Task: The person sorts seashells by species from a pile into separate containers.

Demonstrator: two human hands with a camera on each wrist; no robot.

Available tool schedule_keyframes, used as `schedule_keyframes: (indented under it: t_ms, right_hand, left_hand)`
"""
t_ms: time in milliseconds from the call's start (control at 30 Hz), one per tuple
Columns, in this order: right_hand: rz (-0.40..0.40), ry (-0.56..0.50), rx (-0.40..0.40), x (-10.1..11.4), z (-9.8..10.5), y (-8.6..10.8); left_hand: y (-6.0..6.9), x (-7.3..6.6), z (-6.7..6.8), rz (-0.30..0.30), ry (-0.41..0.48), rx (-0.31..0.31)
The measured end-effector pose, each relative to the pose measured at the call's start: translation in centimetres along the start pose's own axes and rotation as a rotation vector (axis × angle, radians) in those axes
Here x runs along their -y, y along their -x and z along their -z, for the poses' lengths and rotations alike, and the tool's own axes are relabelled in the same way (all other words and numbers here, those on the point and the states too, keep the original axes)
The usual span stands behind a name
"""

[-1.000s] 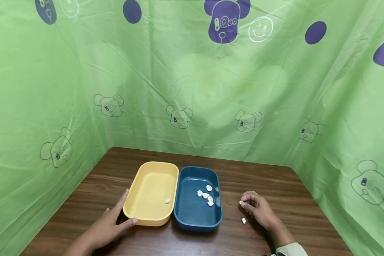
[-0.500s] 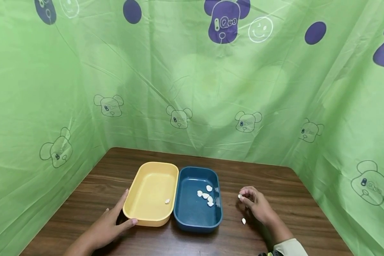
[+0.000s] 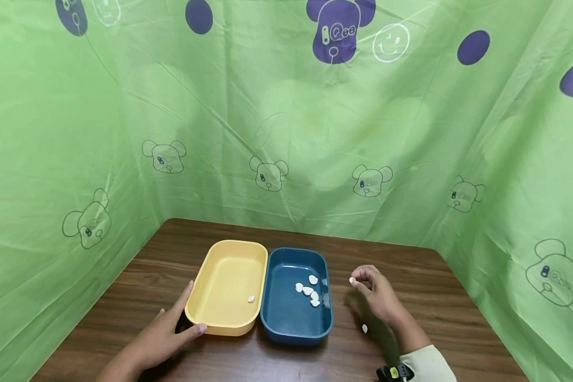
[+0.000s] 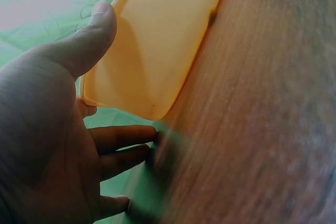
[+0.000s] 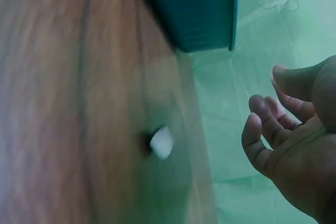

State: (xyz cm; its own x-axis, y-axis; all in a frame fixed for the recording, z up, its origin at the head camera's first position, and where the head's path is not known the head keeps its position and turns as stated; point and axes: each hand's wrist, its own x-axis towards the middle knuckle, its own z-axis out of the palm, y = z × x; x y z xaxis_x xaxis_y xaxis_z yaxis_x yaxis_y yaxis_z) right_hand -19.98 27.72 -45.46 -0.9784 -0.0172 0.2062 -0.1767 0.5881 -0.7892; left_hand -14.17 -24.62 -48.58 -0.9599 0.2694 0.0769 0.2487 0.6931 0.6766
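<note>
My left hand (image 3: 159,337) rests at the near left corner of a yellow tray (image 3: 222,324). Its thumb touches the near rim and its index finger lies along the left wall; the other fingers extend loosely in the left wrist view. Right of the blue tray, my right hand (image 3: 379,294) pinches a small white piece (image 3: 352,279), shaped like a garlic clove, between thumb and fingertips above the table. The right wrist view hides that piece. Another white clove-like piece (image 3: 365,329) lies on the table below this hand.
A blue tray (image 3: 297,335) stands right against the yellow one and holds several white pieces (image 3: 307,291) toward its right side. One white piece (image 3: 251,299) lies in the yellow tray. A green printed curtain (image 3: 286,132) surrounds the brown wooden table (image 3: 391,254).
My right hand has lifted and shifted away from me and slightly left, carrying the pinched white piece toward the blue tray. The left hand stays at the yellow tray.
</note>
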Motion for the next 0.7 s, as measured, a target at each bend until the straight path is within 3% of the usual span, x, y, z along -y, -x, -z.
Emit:
schedule_keyframes:
  t_ms: [233,700]
  right_hand:
    - [-0.027,0.0,-0.005,2.1,-0.9,-0.8]
    - [0.015,-0.076,-0.018,6.7,-3.7,-1.9]
  left_hand:
    - [0.0,0.1,-0.1,0.002,-0.015,-0.001]
    - [0.0,0.1,-0.1,-0.011,-0.016,-0.013]
